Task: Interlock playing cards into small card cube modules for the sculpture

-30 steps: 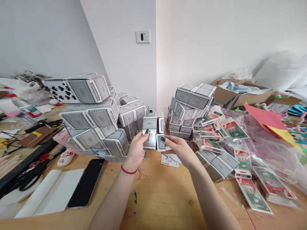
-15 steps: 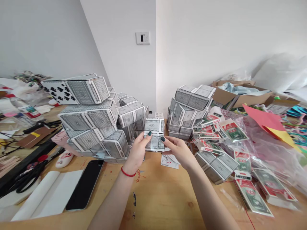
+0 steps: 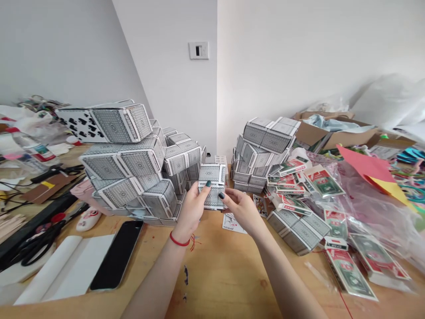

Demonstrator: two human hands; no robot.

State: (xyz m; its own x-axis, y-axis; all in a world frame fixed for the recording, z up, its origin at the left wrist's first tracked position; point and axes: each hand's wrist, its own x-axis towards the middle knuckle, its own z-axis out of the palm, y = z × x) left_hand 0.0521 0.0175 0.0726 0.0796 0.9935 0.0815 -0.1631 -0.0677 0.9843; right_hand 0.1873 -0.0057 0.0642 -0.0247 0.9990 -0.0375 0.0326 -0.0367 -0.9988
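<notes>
Between my hands is a block folded from playing cards (image 3: 213,175), with grey patterned backs and white edges. My left hand (image 3: 193,204) grips its left side, thumb on the front face. My right hand (image 3: 241,207) holds its lower right corner, thumb against the face and the other fingers partly hidden behind. Loose playing cards (image 3: 233,224) lie on the table just below my right hand, one showing a red ace. A further face card (image 3: 260,205) lies to the right of that hand.
Stacked card blocks stand in a large pile (image 3: 122,166) at left and a smaller pile (image 3: 262,148) at right. Another card block (image 3: 300,230) sits by card boxes (image 3: 352,270). A phone (image 3: 117,255), scissors (image 3: 43,239) and paper roll (image 3: 53,266) lie left.
The block has turned slightly between my hands, and its right side has come in to the left. My right hand has shifted a little left, uncovering a face card on the table.
</notes>
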